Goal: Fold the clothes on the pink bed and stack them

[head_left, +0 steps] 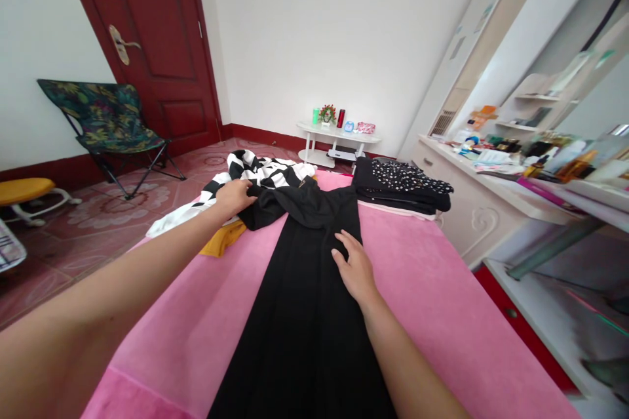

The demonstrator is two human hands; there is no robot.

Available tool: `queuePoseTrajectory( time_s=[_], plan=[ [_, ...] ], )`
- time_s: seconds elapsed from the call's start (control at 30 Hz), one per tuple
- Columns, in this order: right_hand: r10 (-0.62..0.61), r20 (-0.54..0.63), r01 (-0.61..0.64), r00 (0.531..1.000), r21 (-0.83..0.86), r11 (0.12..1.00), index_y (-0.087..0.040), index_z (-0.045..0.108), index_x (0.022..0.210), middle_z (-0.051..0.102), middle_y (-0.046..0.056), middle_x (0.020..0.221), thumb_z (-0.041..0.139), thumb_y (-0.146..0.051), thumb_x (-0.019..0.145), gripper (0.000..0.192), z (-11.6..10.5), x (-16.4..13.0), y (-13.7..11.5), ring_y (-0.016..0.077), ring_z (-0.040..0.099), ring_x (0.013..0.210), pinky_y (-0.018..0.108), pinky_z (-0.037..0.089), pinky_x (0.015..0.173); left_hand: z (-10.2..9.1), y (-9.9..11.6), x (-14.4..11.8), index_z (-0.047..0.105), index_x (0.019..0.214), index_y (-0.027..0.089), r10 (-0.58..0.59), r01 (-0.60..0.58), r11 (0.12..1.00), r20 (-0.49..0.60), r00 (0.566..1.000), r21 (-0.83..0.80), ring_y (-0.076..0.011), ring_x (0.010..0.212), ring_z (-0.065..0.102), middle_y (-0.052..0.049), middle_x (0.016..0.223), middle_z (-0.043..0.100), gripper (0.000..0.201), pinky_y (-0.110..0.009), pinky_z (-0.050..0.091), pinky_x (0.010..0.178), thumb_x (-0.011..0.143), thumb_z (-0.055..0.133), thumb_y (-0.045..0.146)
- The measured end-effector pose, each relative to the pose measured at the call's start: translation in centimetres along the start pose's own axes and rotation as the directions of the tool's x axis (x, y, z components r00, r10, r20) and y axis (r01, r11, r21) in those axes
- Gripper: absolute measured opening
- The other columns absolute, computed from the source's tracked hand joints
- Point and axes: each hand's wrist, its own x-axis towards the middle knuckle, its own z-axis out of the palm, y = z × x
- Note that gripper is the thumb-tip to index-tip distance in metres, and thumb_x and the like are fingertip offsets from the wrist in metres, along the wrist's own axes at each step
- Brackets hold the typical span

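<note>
A long black garment [304, 301] lies lengthwise down the pink bedcover [417, 288], its far end bunched and folded over to the left. At that bunched end, my left hand [236, 197] is closed on the black cloth. My right hand [354, 263] rests on the garment's right edge, palm down with fingers apart, holding nothing. Just beyond my left hand is a heap of black-and-white patterned clothing [268, 170]. Below it a mustard-yellow piece of cloth [223, 239] sticks out.
A stack of folded dark clothes [400, 186] sits at the bed's far right corner. Beyond the bed stands a small white table [339, 132] with ornaments. A cluttered dresser [491, 209] borders the right side. On the left are a folding chair [105, 117] and a yellow stool [27, 191].
</note>
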Motion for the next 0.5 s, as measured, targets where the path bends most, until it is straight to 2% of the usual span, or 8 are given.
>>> queuePoseTrajectory(
  time_s=[0.07,0.13,0.27,0.37,0.5],
  plan=[
    [0.001,-0.004,-0.001,1.000,0.003,1.000,-0.021,0.058,0.122,0.050,0.007,0.136,0.049,-0.027,0.083,0.040,0.0,0.0,0.0,0.0231,0.043,0.127,0.045,0.033,0.107,-0.2,0.1,0.1,0.066,0.095,0.022,0.040,-0.040,0.998,0.010,0.999,0.054,-0.0284,0.096,0.060,-0.008,0.099,0.066,0.028,-0.030,0.047,0.073,0.074,0.061,0.040],
    [0.003,-0.006,-0.003,1.000,0.007,1.000,-0.021,0.059,0.120,0.050,0.007,0.135,0.049,-0.027,0.083,0.039,-0.1,0.0,0.0,0.0224,0.043,0.127,0.044,0.034,0.107,-0.5,0.8,-0.1,0.067,0.090,0.023,0.081,-0.080,0.995,-0.027,0.996,0.063,-0.0291,0.100,0.058,-0.009,0.102,0.065,0.022,-0.031,0.047,0.074,0.076,0.058,0.038],
    [0.001,-0.013,-0.001,1.000,0.021,1.000,-0.020,0.060,0.118,0.052,0.008,0.134,0.050,-0.027,0.083,0.038,-0.3,0.0,0.2,0.0213,0.044,0.126,0.042,0.034,0.107,-2.6,2.6,-1.0,0.064,0.102,0.020,0.137,-0.126,0.990,-0.184,0.973,0.068,-0.0308,0.098,0.059,-0.012,0.105,0.064,0.028,-0.035,0.047,0.076,0.084,0.050,0.036],
    [-0.007,-0.026,0.008,1.000,0.036,0.999,-0.020,0.061,0.116,0.053,0.008,0.133,0.051,-0.026,0.082,0.036,-0.3,0.0,0.3,0.0216,0.046,0.125,0.042,0.035,0.106,-6.5,4.4,-2.8,0.060,0.110,0.019,0.136,-0.130,0.991,-0.312,0.940,0.038,-0.0311,0.089,0.062,-0.011,0.093,0.066,0.033,-0.037,0.047,0.072,0.087,0.046,0.038],
    [-0.003,-0.068,0.011,0.998,0.116,0.993,-0.020,0.064,0.111,0.056,0.008,0.129,0.052,-0.029,0.082,0.032,-0.3,-0.1,0.5,0.0216,0.050,0.121,0.042,0.036,0.105,-13.8,7.0,-8.1,0.061,0.103,0.020,0.249,-0.315,0.948,-0.513,0.821,-0.044,-0.0264,0.083,0.062,-0.004,0.083,0.064,0.030,-0.036,0.048,0.074,0.086,0.051,0.042]
  ],
)
